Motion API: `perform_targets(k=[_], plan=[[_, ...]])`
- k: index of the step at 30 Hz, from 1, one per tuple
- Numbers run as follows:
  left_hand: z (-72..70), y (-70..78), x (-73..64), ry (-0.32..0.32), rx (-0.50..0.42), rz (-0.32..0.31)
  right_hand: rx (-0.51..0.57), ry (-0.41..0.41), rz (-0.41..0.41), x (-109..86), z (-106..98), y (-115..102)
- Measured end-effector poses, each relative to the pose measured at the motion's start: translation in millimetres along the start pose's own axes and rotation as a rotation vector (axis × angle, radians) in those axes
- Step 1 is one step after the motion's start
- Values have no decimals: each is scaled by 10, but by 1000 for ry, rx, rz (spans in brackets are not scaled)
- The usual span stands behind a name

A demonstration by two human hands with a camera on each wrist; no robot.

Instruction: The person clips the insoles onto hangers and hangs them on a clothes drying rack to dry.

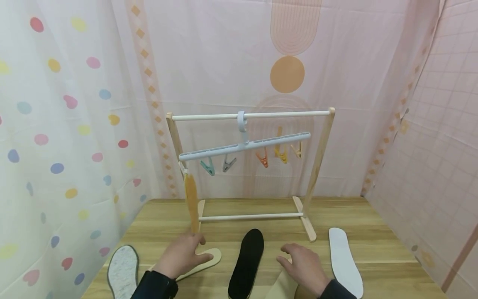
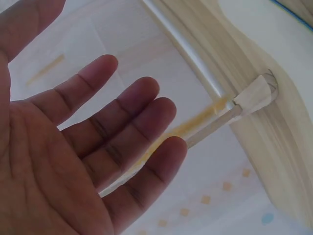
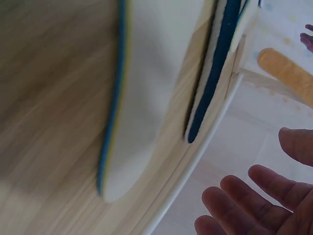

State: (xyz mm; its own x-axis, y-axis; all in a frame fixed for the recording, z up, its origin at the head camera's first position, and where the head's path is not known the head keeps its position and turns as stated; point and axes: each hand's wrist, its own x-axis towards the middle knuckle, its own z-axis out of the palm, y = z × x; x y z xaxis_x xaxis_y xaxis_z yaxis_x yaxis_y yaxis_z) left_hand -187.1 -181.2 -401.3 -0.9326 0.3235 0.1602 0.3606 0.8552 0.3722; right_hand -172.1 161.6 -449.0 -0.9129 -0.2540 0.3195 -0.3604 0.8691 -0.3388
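Observation:
An orange insole hangs from the left end of a pale blue clip hanger, whose left end tilts lower. My left hand is just below the insole, fingers apart, and overlaps its lower tip in the head view. In the left wrist view, the fingers are loosely bent with nothing between them. My right hand hovers over a cream insole, partly hiding it; its fingers are relaxed and hold nothing. Another cream insole lies partly behind my left hand.
A wooden rack with white rods carries the hanger. Small clips dangle from it, including a teal clip and a red clip. On the table lie a black insole, a white insole and a grey insole.

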Motion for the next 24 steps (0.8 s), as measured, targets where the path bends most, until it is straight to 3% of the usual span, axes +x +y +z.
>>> perform_targets(k=[10,19,24], plan=[[116,-6,-13,-43,55,-13,-29,-62,40,-52,-51,211],[137,-43,-35,-73,15,12,-94,-42,87,-144,-175,512],[167,-67,-45,-83,-2,14,-152,-38,66,-180,-294,712]])
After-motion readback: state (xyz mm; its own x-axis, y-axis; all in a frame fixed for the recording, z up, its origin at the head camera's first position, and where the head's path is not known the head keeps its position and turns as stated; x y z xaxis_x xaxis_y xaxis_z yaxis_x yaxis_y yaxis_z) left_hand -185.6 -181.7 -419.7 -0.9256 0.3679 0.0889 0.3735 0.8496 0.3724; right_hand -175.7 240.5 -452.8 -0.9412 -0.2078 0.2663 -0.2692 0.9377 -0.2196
